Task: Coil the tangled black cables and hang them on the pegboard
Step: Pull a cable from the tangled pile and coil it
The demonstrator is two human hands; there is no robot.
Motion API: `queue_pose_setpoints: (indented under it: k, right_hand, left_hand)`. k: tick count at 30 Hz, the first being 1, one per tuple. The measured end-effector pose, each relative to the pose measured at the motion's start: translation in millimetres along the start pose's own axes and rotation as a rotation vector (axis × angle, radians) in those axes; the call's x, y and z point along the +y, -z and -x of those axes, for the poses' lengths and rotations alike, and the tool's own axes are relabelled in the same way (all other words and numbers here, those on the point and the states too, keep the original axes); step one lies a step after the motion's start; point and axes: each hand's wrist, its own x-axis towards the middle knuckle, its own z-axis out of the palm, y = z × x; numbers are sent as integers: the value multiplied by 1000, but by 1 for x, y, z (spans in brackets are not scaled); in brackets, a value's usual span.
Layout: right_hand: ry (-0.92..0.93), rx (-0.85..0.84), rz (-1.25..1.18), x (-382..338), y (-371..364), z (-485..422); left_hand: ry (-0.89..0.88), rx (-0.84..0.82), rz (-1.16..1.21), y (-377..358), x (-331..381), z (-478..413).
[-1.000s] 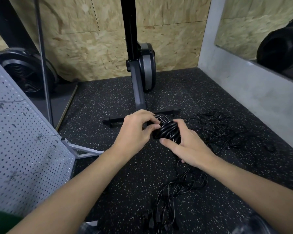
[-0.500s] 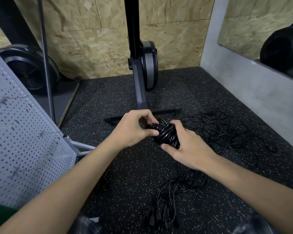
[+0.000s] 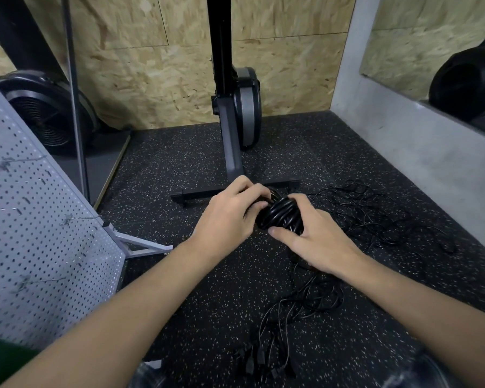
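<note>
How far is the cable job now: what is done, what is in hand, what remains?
Done: some cable is wound into a tight coil. In hand: the left hand and the right hand both hold that coil. Left: the tangled cables lie loose on the floor, and the visible part of the pegboard carries no cable.

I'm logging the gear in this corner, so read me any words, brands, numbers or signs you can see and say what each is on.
No text can be read anywhere in this view.
pegboard: plain perforated panel, no label showing.
exercise machine: no brand or number visible.
cable coil and loose plugs: any markings are too small and dark to tell.
</note>
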Motion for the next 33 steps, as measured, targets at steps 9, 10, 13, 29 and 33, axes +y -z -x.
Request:
queue_pose_setpoints:
  k: [9, 10, 13, 29, 33]
  right_hand:
    - [-52, 20, 68, 17, 6, 0]
    - [-52, 20, 66, 17, 6, 0]
    - [-48, 19, 91, 16, 6, 0]
    - [-60, -281, 113, 14, 13, 0]
    - [-161, -294, 81, 14, 16, -2]
  left_hand:
    - [418, -155, 359, -7, 9, 1]
    - [425, -154, 369, -6, 10, 0]
    - [444, -174, 454, 0, 12, -2]
    - [-58, -589, -28, 15, -16, -1]
    - [2, -582, -47, 17, -19, -3]
